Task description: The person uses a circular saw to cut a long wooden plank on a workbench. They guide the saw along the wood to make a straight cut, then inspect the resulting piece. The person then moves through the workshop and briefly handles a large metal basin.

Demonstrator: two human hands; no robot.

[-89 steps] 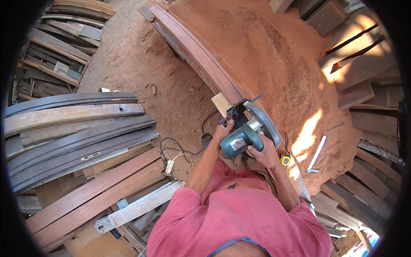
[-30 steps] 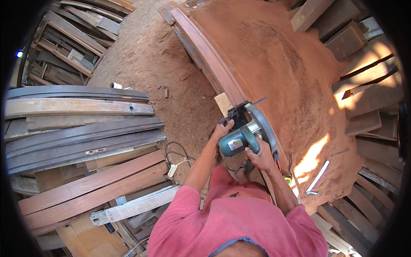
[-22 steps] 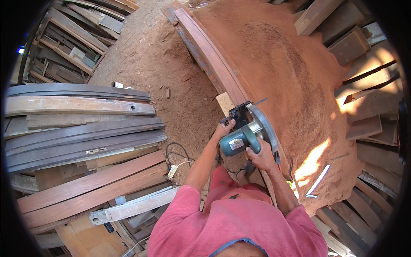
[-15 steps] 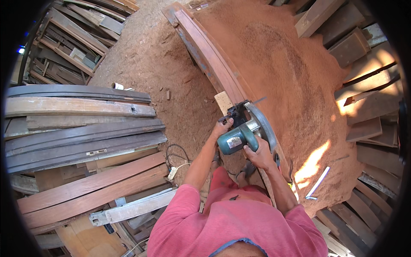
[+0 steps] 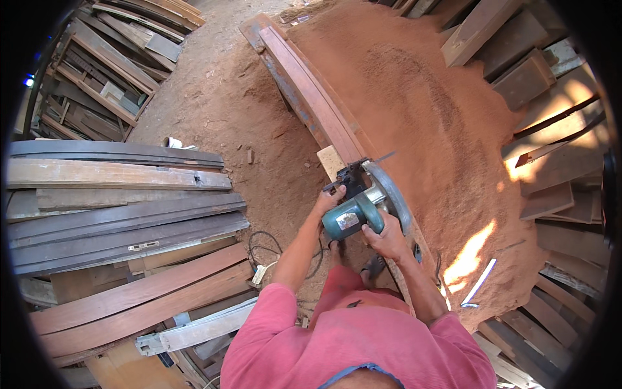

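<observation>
A green circular saw (image 5: 342,220) with a curved metal blade guard (image 5: 394,198) rests on a long reddish wooden board (image 5: 317,97). My right hand (image 5: 389,238) is wrapped round its rear handle. My left hand (image 5: 330,200) grips the dark front part of the saw, near its base plate. Just beyond my left hand, a short pale wood block (image 5: 331,162) sticks out from the board's left side. The guard hides most of the blade and I cannot see the cut. The board lies along a thicker wooden beam (image 5: 285,83) running away from me.
Sawdust (image 5: 421,123) is heaped right of the beam. Stacked planks (image 5: 123,217) fill the left side, and more timber (image 5: 551,168) lines the right. A black cord (image 5: 256,243) loops on the ground by my left forearm. A white angled strip (image 5: 479,284) lies on the sawdust at right.
The whole view has shifted slightly, moving things a little left and down. My left foot appears to have moved slightly. Both hands keep their hold, and the saw stays beside the pale block.
</observation>
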